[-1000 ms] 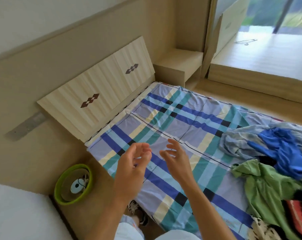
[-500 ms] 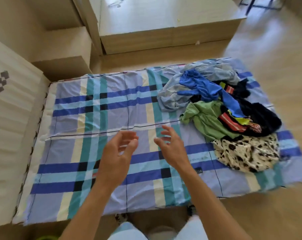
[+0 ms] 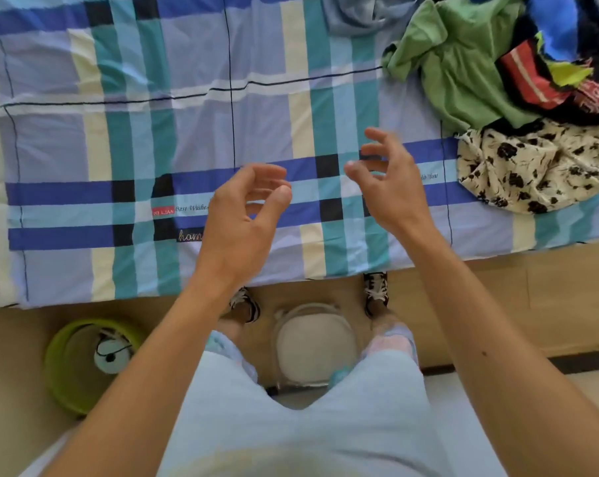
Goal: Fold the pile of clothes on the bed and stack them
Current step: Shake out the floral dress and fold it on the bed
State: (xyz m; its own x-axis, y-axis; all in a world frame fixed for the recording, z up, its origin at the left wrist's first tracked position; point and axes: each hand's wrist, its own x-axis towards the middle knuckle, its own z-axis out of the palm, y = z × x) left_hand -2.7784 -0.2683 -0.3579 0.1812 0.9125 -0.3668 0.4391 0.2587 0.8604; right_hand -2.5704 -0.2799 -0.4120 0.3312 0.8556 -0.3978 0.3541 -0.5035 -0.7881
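Observation:
The bed (image 3: 67, 139) carries a blue, teal and cream plaid sheet. A heap of unfolded clothes lies at its right end: a green garment (image 3: 459, 70), a cream piece with black blotches (image 3: 538, 166), a red striped piece (image 3: 528, 80), a blue one (image 3: 556, 25) and a pale grey-blue one (image 3: 356, 15). My left hand (image 3: 243, 222) and my right hand (image 3: 387, 187) hover side by side over the near edge of the sheet, palms facing each other, fingers loosely curled, holding nothing. Both are left of the heap.
A green round bin (image 3: 81, 366) with a small white object inside stands on the wooden floor at lower left. I sit on a clear stool (image 3: 311, 342) between my feet, close to the bed's edge. The sheet's left and middle lie flat.
The view has swung from the headboard side down onto the near bed edge and my lap. The clothes heap now sits at the upper right. My hands keep the same empty, facing pose.

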